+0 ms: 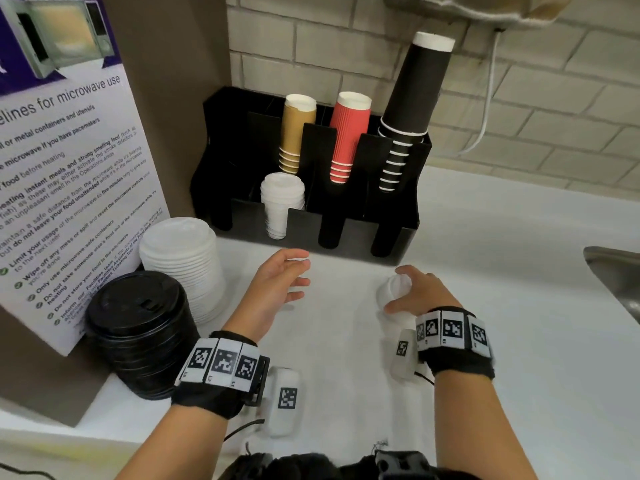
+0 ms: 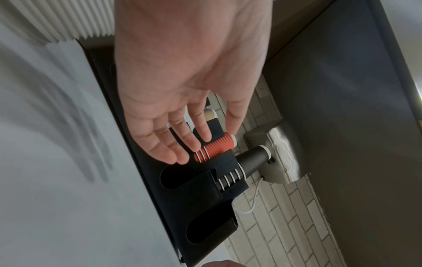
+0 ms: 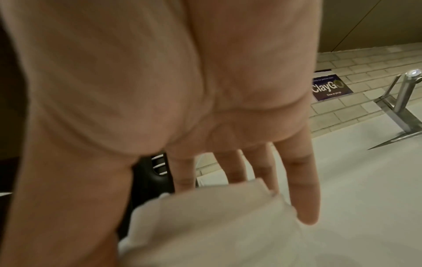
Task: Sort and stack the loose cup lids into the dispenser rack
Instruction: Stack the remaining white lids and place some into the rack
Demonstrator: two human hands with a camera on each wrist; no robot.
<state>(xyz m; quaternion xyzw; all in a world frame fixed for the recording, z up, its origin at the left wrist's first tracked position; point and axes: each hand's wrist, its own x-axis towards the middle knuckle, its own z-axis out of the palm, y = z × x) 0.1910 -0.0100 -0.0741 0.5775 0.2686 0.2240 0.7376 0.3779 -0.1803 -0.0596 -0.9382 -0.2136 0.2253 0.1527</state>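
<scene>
The black dispenser rack [image 1: 346,230] stands against the tiled wall, and one front slot holds a column of small white lids [image 1: 280,199]. My right hand [image 1: 398,289] grips a small stack of white lids [image 1: 388,292] just above the counter, in front of the rack's right end. In the right wrist view the same white lids [image 3: 205,225] sit between my thumb and fingers [image 3: 303,180]. My left hand [image 1: 304,268] hovers empty before the rack's middle, fingers [image 2: 164,144] spread and relaxed. A tall stack of larger white lids [image 1: 183,258] and a stack of black lids [image 1: 138,323] stand at the left.
Kraft cups [image 1: 298,133], red cups [image 1: 346,133] and black cups [image 1: 412,109] fill the rack's rear slots. A microwave notice board [image 1: 69,168] leans at the left. A steel sink [image 1: 616,271] cuts into the white counter at the right. A white cable [image 1: 485,109] hangs on the wall.
</scene>
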